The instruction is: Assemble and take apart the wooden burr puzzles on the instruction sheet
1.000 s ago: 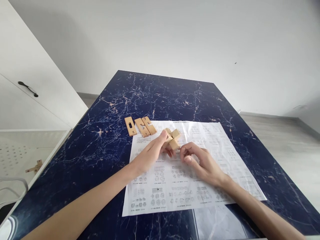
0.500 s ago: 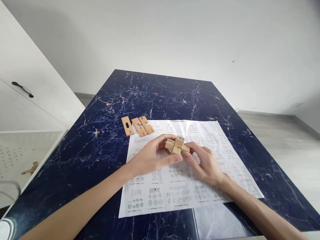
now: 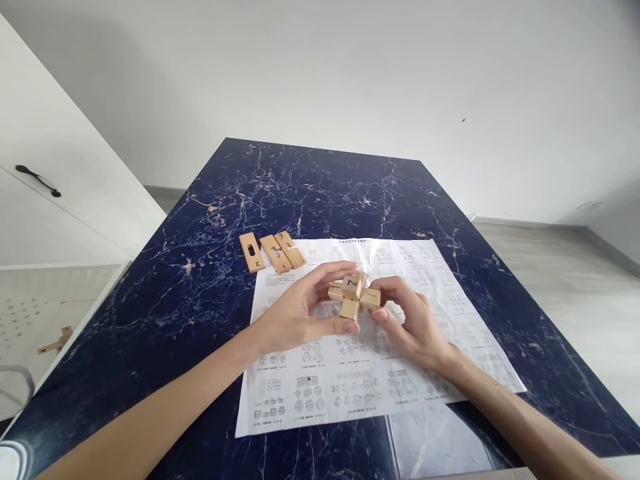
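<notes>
Between my hands, just over a printed sheet, is a cross-shaped wooden burr puzzle of interlocked pale bars. A numeral 2 shows on its upward-facing bar. My left hand is closed round it from the left, thumb at the near end and fingers along the far side. My right hand pinches the bar that sticks out to the right between thumb and index finger. To the left, at the sheet's upper corner, lie a slotted wooden piece and two notched wooden pieces, all numbered.
The dark blue marbled table reaches to a white wall. A white cabinet with a black handle stands at left. Lower left, another wooden piece lies on a pale perforated surface beside a metal chair frame.
The burr puzzle has been turned so the numeral 2 faces up. My left hand shifted its grip to the puzzle's ends, and my right hand came in to hold the right bar.
</notes>
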Demonstrator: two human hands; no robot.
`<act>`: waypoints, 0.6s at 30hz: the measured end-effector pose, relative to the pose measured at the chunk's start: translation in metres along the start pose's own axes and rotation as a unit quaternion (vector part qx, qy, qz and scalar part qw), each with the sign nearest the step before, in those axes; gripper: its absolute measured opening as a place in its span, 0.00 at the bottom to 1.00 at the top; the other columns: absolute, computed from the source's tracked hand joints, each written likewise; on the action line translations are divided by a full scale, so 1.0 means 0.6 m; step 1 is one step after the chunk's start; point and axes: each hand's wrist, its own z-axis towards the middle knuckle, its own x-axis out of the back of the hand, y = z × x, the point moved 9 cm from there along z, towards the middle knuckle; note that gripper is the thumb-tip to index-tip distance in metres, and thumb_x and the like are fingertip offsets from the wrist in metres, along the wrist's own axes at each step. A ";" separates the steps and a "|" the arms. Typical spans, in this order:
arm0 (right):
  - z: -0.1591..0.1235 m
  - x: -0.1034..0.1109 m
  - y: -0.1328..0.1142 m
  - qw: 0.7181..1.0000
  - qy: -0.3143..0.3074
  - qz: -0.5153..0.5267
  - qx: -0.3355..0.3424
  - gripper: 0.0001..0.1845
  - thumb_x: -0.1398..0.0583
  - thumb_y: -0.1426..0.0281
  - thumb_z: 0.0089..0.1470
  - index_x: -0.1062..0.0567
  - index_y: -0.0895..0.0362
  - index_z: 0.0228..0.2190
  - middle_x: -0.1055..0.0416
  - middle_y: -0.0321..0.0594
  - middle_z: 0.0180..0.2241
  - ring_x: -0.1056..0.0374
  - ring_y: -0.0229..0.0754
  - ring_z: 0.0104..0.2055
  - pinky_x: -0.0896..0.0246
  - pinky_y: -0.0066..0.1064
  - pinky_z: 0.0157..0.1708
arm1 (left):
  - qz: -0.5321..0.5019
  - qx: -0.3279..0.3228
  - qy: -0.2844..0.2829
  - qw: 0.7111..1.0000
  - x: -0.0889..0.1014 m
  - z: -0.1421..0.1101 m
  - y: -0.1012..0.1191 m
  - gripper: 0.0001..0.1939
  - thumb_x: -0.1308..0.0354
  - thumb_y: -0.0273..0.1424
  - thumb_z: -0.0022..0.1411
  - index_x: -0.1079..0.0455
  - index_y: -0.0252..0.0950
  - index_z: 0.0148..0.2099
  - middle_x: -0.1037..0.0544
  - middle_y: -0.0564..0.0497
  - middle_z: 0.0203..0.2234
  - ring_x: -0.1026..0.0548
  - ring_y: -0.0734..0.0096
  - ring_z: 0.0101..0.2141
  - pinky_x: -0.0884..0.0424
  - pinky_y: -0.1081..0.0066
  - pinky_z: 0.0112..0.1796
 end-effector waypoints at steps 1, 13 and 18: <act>0.000 -0.002 -0.002 1.000 -0.005 -0.011 0.005 0.11 0.42 0.59 0.73 0.30 0.52 0.46 0.24 0.37 0.31 0.27 0.42 0.29 0.31 0.32 0.30 | 0.011 -0.006 0.003 1.000 0.001 0.000 0.003 0.39 0.23 0.32 0.59 0.34 0.50 0.68 0.25 0.46 0.63 0.25 0.54 0.61 0.30 0.52 0.62; 0.006 -0.007 -0.031 0.986 0.025 -0.152 0.067 0.11 0.38 0.66 0.69 0.33 0.53 0.34 0.34 0.31 0.23 0.39 0.37 0.21 0.45 0.31 0.23 | 0.073 0.031 0.032 0.996 -0.018 -0.012 -0.013 0.49 0.27 0.46 0.63 0.47 0.44 0.77 0.34 0.38 0.71 0.33 0.41 0.68 0.35 0.42 0.67; 0.002 -0.032 -0.018 0.998 -0.052 -0.032 0.022 0.07 0.38 0.65 0.70 0.31 0.53 0.46 0.27 0.35 0.32 0.31 0.39 0.29 0.35 0.31 0.30 | 0.099 0.075 0.079 0.989 -0.002 -0.012 -0.011 0.40 0.39 0.48 0.73 0.51 0.46 0.78 0.25 0.44 0.62 0.28 0.47 0.64 0.32 0.44 0.64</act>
